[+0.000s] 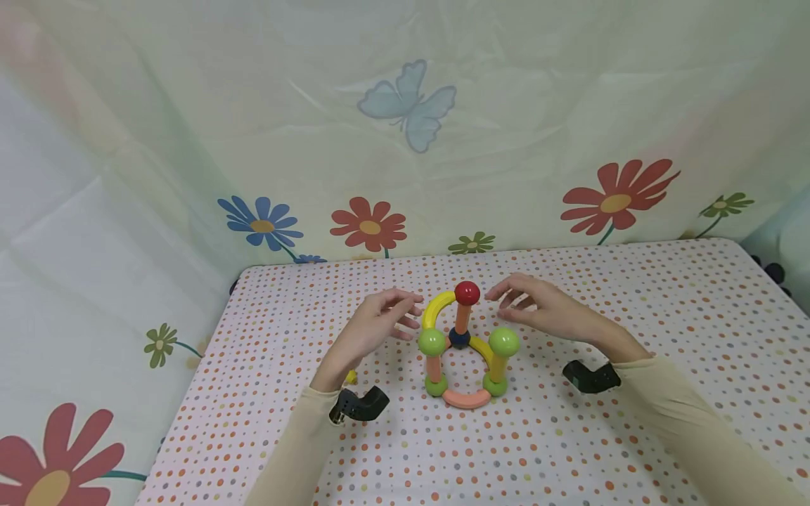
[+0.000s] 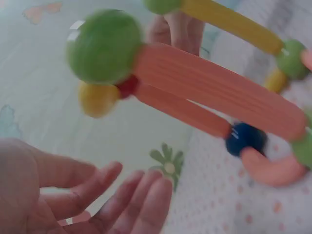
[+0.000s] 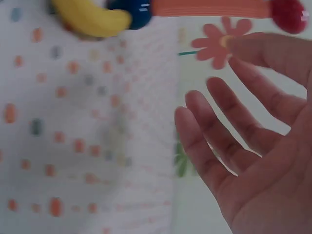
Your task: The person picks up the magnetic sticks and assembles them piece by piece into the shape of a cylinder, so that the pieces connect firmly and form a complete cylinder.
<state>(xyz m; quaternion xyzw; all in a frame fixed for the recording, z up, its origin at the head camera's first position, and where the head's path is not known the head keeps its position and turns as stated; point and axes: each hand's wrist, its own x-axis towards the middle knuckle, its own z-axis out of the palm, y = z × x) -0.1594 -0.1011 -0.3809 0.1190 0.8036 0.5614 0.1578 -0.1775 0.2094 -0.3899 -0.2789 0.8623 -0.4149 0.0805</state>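
A ball-and-stick construction toy stands on the table between my hands. Its base is a ring of curved sticks (image 1: 467,399) joined by two green balls and a dark blue ball (image 1: 459,338). Three straight sticks rise from these, topped by a red ball (image 1: 467,293) and two green balls (image 1: 504,342). A yellow curved stick (image 1: 436,307) runs from the red ball toward the left green ball; whether it touches that one I cannot tell. Left of the toy hovers my left hand (image 1: 378,322), fingers loosely bent around nothing. My right hand (image 1: 538,306), also holding nothing, is beside the red ball, apart from it.
A small yellow piece (image 1: 351,377) lies by my left wrist, partly hidden by it. Dotted cloth (image 1: 405,464) covers the table. Behind it hangs a curtain (image 1: 506,154) printed with flowers and a butterfly. Dark wrist cameras (image 1: 591,377) sit on both wrists.
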